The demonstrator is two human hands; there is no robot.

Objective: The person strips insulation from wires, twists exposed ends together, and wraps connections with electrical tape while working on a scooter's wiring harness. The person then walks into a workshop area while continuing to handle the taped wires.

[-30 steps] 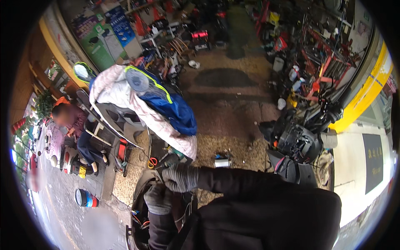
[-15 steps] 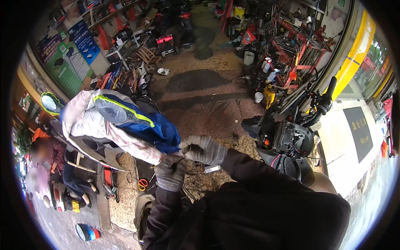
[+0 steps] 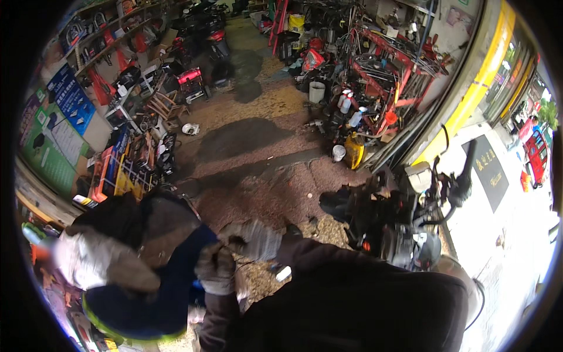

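My left hand (image 3: 216, 268) and my right hand (image 3: 253, 239), both in grey knitted gloves, meet left of centre. Their fingertips are pinched close together, and what lies between them is too small and blurred to name. A thin dark cord shows just below the right hand. Against my left hand lies the edge of a navy padded scooter cover (image 3: 146, 302) with lime trim along its near rim. Its pale pinkish section (image 3: 88, 264) is bunched at the far left, with a dark part (image 3: 111, 218) beyond. Motion smears the cover.
A partly stripped scooter (image 3: 416, 243) stands at the right, its handlebar (image 3: 466, 176) sticking up. A small white object (image 3: 284, 273) lies below my hands. Farther off are a yellow jug (image 3: 353, 151), a grey bucket (image 3: 316, 92), a red tool rack (image 3: 390, 70) and a wooden stool (image 3: 167, 104).
The view has swung to the right. The cover has shifted down and left, with its lime-trimmed edge now toward me. Both hands remain together at its edge.
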